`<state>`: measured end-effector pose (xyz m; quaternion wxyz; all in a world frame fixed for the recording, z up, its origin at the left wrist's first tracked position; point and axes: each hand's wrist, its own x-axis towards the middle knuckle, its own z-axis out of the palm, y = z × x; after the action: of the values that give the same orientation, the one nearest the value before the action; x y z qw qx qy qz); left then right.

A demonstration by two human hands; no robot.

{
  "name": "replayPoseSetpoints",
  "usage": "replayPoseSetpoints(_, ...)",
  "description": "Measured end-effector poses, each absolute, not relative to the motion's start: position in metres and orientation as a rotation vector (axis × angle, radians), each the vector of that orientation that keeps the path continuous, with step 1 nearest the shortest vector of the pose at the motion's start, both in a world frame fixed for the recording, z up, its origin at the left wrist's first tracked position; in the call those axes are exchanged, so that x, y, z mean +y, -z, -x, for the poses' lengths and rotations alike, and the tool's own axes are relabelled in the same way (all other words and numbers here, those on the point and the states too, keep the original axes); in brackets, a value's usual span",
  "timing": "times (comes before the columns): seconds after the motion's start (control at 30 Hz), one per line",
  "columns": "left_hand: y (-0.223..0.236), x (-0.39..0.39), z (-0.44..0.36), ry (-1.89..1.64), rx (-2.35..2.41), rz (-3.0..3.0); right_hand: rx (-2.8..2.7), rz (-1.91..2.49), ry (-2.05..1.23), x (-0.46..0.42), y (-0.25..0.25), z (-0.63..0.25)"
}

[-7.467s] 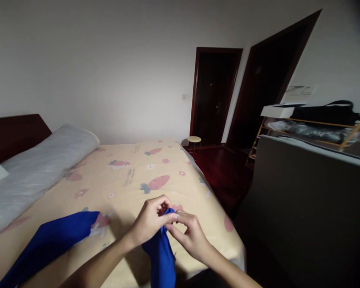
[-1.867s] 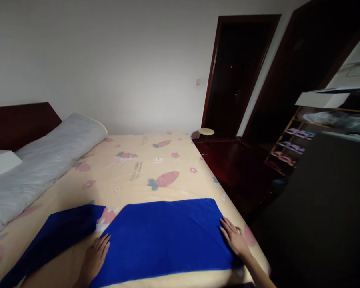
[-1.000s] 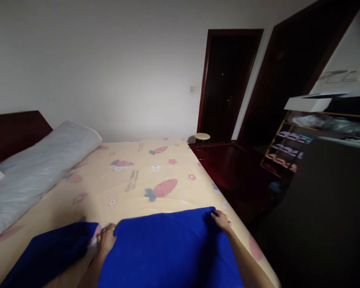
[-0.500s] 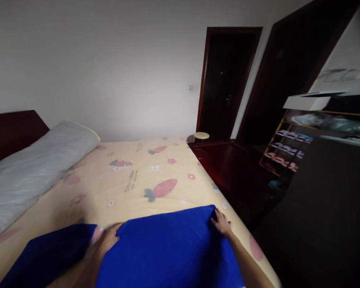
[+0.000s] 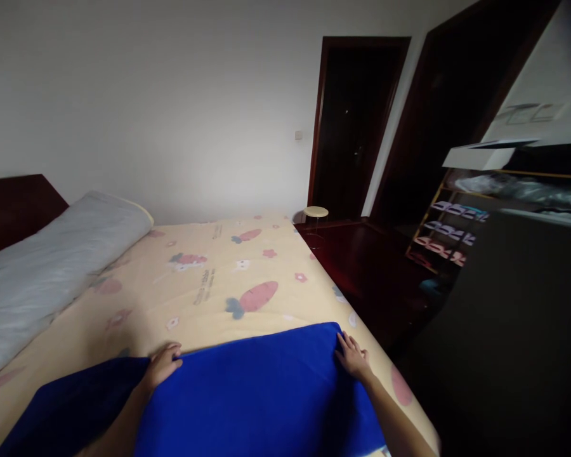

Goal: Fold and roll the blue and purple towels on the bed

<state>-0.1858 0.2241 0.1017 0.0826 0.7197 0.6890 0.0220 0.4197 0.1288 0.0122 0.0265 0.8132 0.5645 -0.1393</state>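
A blue cloth (image 5: 261, 387) lies spread over the near part of the bed, its far edge running across to a corner at the right. My left hand (image 5: 164, 365) is at the left of that edge, fingers and thumb closed on the fabric. My right hand (image 5: 353, 357) rests at the far right corner with its fingers stretched and apart, touching the cloth. Left of my left forearm is a darker blue stretch of cloth (image 5: 80, 400). Whether it is the same piece is hard to tell, since my arm covers the place between.
Under the cloth is a bed with a cream carrot-print sheet (image 5: 247, 266). A grey pillow or bolster (image 5: 71, 247) lies by the dark headboard (image 5: 19, 209). Beyond the bed's right edge are a stool (image 5: 316, 212), a shoe rack (image 5: 445, 231) and a dark grey block-like object (image 5: 509, 343).
My left hand has moved left and slightly up, drawing the cloth's far edge with it and covering the gap of sheet beside the darker piece. My right hand has stayed at its corner.
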Motion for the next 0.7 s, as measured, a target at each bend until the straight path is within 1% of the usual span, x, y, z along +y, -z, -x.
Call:
replayPoseSetpoints(0.13, -0.111, 0.223, 0.191, 0.019, 2.154, -2.19, 1.73, -2.517, 0.406, 0.126, -0.018, -0.416)
replayPoseSetpoints(0.27, -0.103, 0.204, 0.176, -0.054, 2.377, -2.203, 1.691, -2.57, 0.325, 0.124, -0.027, -0.405)
replayPoseSetpoints(0.33, -0.091, 0.19, 0.152, -0.125, 2.33, -2.315, 1.771, -2.597, 0.256, 0.125, -0.033, -0.384)
replayPoseSetpoints(0.4, -0.075, 0.176, 0.116, -0.196, 2.125, -2.482, 2.022, -2.55, 0.257, 0.128, -0.04, -0.349)
replayPoseSetpoints(0.47, -0.056, 0.162, 0.071, -0.222, 1.929, -2.542, 2.366, -2.342, 0.419, 0.131, -0.044, -0.301)
replayPoseSetpoints(0.57, -0.034, 0.149, 0.012, -0.155, 1.837, -2.453, 2.668, -1.961, 0.674, 0.134, -0.043, -0.228)
replayPoseSetpoints(0.63, -0.025, 0.146, -0.003, -0.097, 1.785, -2.415, 2.733, -1.817, 0.746, 0.136, -0.04, -0.201)
replayPoseSetpoints(0.7, -0.021, 0.147, 0.01, -0.056, 1.777, -2.4, 2.696, -1.825, 0.747, 0.139, -0.035, -0.205)
